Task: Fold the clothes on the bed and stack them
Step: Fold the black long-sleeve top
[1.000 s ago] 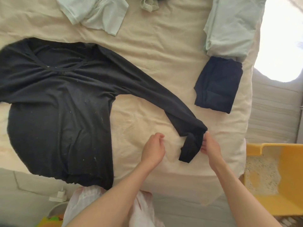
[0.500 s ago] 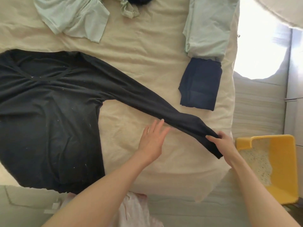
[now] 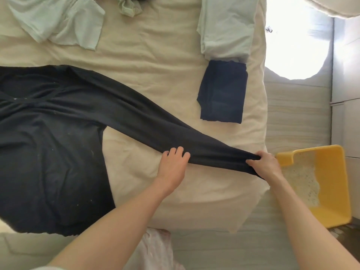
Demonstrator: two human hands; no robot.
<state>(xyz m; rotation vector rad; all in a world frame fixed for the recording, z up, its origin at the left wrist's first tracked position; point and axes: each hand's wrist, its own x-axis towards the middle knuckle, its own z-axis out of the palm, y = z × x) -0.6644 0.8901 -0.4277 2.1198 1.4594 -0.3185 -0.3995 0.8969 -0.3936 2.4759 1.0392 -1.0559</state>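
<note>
Two hands work the near edge of the bed (image 3: 155, 55). The right hand (image 3: 266, 164) pinches the cuff end of the black long-sleeved shirt (image 3: 48, 143), fingers curled round the bunched fabric at the bed's right corner. The left hand (image 3: 173, 164) rests beside the sleeve (image 3: 155, 121), its fingertips curled over the sleeve's near edge partway along; whether it truly grips the cloth cannot be told. The sleeve runs taut and straight from the shirt's shoulder to the right hand, where a second ago its end lay folded back and limp on the sheet; the right hand has drawn it outward toward the corner, and the left hand has come onto the fabric. The shirt's body lies flat on the left of the bed. A yellow plastic tub (image 3: 331, 184) sits on the floor just right of the bed. Farther back lies a folded navy garment (image 3: 222, 94), touching a folded pale green garment (image 3: 226, 26) beyond it. Unfolded pale green clothes (image 3: 58, 22) lie at the far left. No writing can be read anywhere.
</note>
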